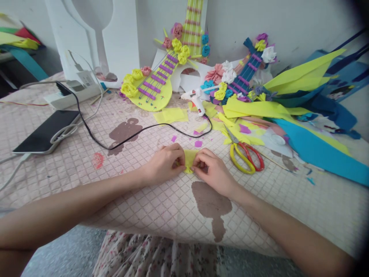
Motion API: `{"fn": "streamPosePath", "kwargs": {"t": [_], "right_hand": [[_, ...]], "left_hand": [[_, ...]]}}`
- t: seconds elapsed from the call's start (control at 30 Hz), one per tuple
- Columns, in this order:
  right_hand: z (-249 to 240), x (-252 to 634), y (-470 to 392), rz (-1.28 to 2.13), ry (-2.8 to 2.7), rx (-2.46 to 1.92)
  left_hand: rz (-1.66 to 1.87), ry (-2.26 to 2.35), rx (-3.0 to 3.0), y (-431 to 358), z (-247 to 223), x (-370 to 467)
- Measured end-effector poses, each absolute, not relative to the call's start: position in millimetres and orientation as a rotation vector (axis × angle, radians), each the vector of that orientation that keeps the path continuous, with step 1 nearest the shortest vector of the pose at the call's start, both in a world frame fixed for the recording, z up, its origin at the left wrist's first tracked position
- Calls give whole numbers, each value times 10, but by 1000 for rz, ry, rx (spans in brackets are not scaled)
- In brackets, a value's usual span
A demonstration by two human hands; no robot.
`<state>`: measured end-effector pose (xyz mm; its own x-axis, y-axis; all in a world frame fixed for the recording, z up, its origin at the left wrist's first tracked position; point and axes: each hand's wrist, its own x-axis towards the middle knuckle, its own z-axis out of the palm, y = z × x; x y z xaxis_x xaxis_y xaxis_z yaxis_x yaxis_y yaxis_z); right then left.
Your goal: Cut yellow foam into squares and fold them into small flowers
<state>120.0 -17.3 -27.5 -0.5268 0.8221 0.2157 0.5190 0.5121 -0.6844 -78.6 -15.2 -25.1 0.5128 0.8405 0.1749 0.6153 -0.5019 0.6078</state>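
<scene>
A small piece of yellow crepe paper [190, 157] is pinched between both hands, low over the tablecloth. My left hand [167, 162] grips its left side with thumb and fingertips. On the other side, my right hand [211, 167] pinches it the same way. The paper's lower edge looks gathered, and the fingers cover its two sides. Scissors [245, 152] with one yellow and one red handle lie right of my right hand. Beyond the hands are small purple paper scraps [198, 144] and flat yellow paper pieces [171, 115].
A white glue gun [196, 100] trails a black cord [150, 127] across the table. Paper-flowered guitar shapes [155, 86] lean at the back. Blue crepe paper [319, 150] spreads at the right. A tablet-like device [47, 130] and a power strip [72, 94] lie at the left.
</scene>
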Motion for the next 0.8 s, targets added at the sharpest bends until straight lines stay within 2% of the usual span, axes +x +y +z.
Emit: {"fn": "streamPosePath", "kwargs": {"t": [0.8], "right_hand": [[-250,1204,-176,836,-2272,-1061]], "left_hand": [[656,1174,2272,-170,-245,-779]]}}
